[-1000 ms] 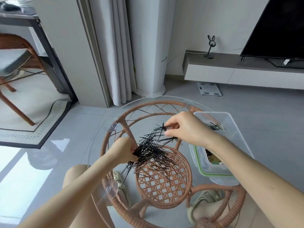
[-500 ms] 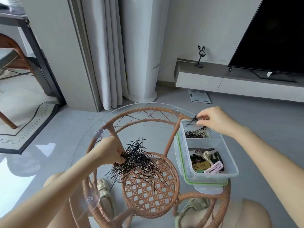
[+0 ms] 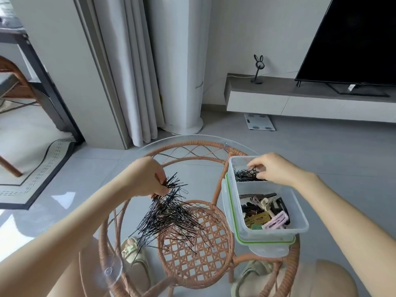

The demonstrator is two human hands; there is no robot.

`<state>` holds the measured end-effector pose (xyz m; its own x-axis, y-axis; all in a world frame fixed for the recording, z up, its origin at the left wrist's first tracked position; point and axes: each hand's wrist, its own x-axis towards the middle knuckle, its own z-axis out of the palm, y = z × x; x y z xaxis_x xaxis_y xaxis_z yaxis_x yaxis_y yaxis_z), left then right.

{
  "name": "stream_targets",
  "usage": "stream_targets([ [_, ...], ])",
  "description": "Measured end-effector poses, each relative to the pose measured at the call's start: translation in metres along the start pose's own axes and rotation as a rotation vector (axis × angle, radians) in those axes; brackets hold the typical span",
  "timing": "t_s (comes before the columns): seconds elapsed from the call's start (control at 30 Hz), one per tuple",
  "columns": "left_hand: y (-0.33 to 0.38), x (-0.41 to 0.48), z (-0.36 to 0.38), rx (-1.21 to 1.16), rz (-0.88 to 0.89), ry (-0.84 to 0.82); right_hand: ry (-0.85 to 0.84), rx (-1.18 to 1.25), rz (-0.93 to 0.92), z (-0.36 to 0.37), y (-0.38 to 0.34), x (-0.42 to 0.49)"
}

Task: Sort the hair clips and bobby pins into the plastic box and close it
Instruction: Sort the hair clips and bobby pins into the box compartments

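A big bundle of black bobby pins (image 3: 169,213) fans out over the glass table, pinched at its top end by my left hand (image 3: 147,177). The clear plastic box (image 3: 300,215) with a green-edged lid under it stands on the table's right side. Its far compartment holds a small heap of bobby pins (image 3: 244,175). My right hand (image 3: 272,169) reaches into that compartment, fingertips down on the heap. The near compartment holds several hair clips (image 3: 265,211) in pink, black and olive.
The round glass tabletop (image 3: 192,151) rests on a rattan frame with a woven lower shelf (image 3: 192,243). My knees and shoes show beneath it. Beyond are a curtain, a white column unit, a floor scale (image 3: 259,122) and a TV on a low bench.
My right hand carried a few pins from the bundle to the box and lowered into the far compartment. My left hand lifted the bundle's top a little.
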<state>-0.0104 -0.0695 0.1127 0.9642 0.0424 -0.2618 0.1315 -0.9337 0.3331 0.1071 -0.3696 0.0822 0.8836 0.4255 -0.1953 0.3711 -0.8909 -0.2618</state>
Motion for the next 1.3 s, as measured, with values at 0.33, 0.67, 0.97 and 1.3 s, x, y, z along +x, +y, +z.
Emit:
stream_targets([
  [0.33, 0.102, 0.050, -0.037, -0.035, 0.200, 0.006, 0.252, 0.013, -0.047, -0.029, 0.010, -0.032],
  [0.67, 0.197, 0.120, 0.043, 0.298, 0.422, 0.008, 0.369, -0.022, -0.037, -0.026, 0.029, -0.057],
  [0.97, 0.174, 0.117, 0.042, 0.212, 0.449, -0.151, 0.384, 0.015, -0.057, -0.026, 0.022, -0.070],
  [1.3, 0.015, 0.041, 0.038, -0.184, 0.145, 0.232, 0.443, 0.459, -0.280, 0.024, -0.090, -0.085],
])
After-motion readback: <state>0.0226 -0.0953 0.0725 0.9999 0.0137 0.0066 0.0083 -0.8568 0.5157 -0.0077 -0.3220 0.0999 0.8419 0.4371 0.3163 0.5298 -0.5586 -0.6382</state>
